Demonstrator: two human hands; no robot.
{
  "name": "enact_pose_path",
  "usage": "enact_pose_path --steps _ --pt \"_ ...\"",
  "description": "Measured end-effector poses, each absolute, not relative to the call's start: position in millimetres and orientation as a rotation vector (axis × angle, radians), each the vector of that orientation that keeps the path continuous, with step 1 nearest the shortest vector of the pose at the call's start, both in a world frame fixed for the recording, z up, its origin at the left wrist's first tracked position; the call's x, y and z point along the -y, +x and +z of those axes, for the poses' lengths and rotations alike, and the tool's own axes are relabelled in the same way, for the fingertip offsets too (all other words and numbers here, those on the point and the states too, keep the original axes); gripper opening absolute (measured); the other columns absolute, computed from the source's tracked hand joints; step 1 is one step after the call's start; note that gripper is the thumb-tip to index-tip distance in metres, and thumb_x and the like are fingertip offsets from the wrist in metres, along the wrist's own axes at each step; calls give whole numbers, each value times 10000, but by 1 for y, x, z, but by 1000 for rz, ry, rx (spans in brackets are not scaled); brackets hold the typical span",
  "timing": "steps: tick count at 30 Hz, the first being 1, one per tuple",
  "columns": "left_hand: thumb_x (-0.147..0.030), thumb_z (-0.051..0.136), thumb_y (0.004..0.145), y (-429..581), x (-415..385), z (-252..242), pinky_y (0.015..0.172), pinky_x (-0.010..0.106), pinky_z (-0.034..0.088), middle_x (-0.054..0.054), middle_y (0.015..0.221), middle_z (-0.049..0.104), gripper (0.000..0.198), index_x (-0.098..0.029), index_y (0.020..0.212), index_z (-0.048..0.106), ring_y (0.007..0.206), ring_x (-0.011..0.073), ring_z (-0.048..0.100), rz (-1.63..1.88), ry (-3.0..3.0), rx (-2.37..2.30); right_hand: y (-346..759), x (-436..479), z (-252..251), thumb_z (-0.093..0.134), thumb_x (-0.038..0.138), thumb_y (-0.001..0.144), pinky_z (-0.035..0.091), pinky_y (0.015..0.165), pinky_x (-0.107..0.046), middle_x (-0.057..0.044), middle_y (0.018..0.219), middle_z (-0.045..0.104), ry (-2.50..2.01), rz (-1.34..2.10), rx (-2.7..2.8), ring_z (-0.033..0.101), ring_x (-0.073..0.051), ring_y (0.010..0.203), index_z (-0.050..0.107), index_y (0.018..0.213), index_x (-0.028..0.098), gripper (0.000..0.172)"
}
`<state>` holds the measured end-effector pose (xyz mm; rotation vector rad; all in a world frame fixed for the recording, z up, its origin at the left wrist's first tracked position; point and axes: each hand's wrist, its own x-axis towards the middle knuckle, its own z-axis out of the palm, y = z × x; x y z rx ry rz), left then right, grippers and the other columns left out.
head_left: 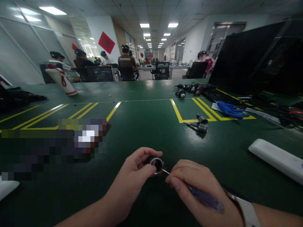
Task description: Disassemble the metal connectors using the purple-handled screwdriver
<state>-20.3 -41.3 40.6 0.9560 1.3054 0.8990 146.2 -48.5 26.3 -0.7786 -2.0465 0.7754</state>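
Observation:
My left hand [129, 178] is closed around a small round metal part [160, 161] with a bright rim and a dark hollow inside, its open end turned towards me. The thumb presses against the rim. In my right hand [197, 181] is a screwdriver [205, 198] with a clear purplish handle, gripped near its shaft. The thin shaft points left, and its tip meets the right side of the rim or lies just beside it; I cannot tell which. Both hands are above the green table [146, 132].
Two dark metal cylindrical parts [202, 127] lie beyond my right hand. Behind them are a blue glove [230, 110] and several cabled devices [182, 93]. White bars [279, 160] flank me. A pixelated object [90, 135] lies left; a white cup-like container [62, 82] stands farther back. People sit beyond.

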Motion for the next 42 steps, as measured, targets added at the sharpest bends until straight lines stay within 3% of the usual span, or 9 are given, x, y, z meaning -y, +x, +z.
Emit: enact_pose_path --steps 8,13,30,36,42 --pt "-165 617 660 -21 42 39 752 292 453 20 775 686 261 -163 921 620 784 177 617 847 1013 -1359 152 39 31 447 226 868 437 551 -217 -32 620 599 -940 1111 1889 560 -105 573 633 685 124 280" --pt "-173 618 649 -20 42 42 776 310 453 37 833 697 282 -160 929 648 825 199 627 839 1041 -1383 157 33 33 469 287 868 445 522 -198 -11 614 589 -974 1347 1768 551 -96 565 644 709 134 282" --pt "-106 621 638 -21 43 37 808 323 476 62 873 717 327 -161 959 639 869 217 655 874 1156 -1352 155 33 33 516 330 840 466 516 -215 -7 592 583 -935 1520 1619 544 -97 548 657 717 128 275" --pt "-104 616 640 -20 41 36 780 307 480 54 876 715 305 -166 936 649 866 210 651 881 1132 -1385 155 34 31 483 296 862 460 522 -219 -18 612 595 -945 1450 1702 559 -105 562 647 742 120 268" --pt "-112 616 632 -17 40 41 744 290 484 51 856 715 305 -162 932 649 832 204 653 903 1085 -1418 151 43 33 428 135 848 431 574 -246 -28 621 583 -831 909 2043 539 -115 589 597 677 138 240"
